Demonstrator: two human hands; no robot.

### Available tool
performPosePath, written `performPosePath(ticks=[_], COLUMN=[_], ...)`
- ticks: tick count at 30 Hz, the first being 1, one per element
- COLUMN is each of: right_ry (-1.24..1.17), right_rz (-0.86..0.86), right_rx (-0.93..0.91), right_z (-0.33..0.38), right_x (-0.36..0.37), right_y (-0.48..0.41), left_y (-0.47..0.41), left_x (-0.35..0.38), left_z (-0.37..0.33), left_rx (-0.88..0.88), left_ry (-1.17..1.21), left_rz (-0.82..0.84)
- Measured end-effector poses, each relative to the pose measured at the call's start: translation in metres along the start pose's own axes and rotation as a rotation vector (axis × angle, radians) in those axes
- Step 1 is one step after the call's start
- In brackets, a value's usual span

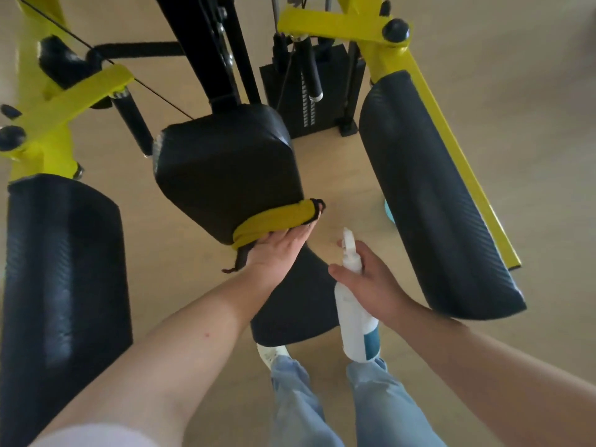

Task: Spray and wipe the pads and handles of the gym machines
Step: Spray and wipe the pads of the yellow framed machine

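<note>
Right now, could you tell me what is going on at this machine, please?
A person is wiping the machine's middle pad: the left hand presses a yellow cloth against its lower edge. The right hand holds a white spray bottle. Neither hand touches the left side pad or the right side pad.

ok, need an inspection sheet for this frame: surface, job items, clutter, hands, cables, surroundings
Surface: tan floor, smooth.
Job's things: yellow cloth on the lower edge of the centre pad; white spray bottle with a teal label; left side pad, right side pad and seat pad, all black; foam handle hanging behind.
Clutter: light blue item on the floor, mostly hidden behind the right side pad, unidentifiable.
Hands: left hand flat, pressing the cloth to the pad; right hand grips the bottle's neck.
Cables: thin black cable running diagonally on the left.
Surroundings: yellow frame, weight stack.
</note>
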State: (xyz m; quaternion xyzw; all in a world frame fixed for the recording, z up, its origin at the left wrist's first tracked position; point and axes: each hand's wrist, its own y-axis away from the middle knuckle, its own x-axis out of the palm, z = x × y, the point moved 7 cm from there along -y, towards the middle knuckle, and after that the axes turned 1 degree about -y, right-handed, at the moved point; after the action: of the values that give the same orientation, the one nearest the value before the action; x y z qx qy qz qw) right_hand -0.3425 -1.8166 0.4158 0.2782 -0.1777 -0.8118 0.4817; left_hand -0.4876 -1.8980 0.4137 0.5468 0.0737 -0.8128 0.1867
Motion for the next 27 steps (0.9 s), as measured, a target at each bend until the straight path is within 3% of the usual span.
performPosePath(ticks=[2, 5, 8, 13, 15, 20, 27], right_ry=[-0.002, 0.009, 0.017, 0.029, 0.06, 0.101, 0.109], right_rz=[-0.026, -0.03, 0.015, 0.073, 0.092, 0.118, 0.238], right_rx=[0.016, 0.008, -0.008, -0.048, -0.068, -0.133, -0.203], right_z=[-0.005, -0.004, 0.005, 0.026, 0.034, 0.06, 0.108], right_x=[-0.002, 0.001, 0.01, 0.024, 0.03, 0.044, 0.064], right_y=[0.0, 0.003, 0.008, 0.014, 0.017, 0.025, 0.043], left_y=[-0.006, -0.01, 0.018, 0.084, 0.112, 0.127, 0.115], left_x=[0.01, -0.014, -0.009, -0.023, -0.023, -0.036, -0.091], left_z=[-0.012, -0.011, 0.011, 0.079, 0.093, 0.114, 0.148], left_rx=[0.088, 0.217, 0.292, -0.071, -0.139, -0.436, -0.733], left_ry=[0.054, -0.047, -0.229, 0.067, 0.063, 0.459, 1.117], left_rz=[0.164, -0.02, -0.02, -0.224, -0.234, -0.171, -0.589])
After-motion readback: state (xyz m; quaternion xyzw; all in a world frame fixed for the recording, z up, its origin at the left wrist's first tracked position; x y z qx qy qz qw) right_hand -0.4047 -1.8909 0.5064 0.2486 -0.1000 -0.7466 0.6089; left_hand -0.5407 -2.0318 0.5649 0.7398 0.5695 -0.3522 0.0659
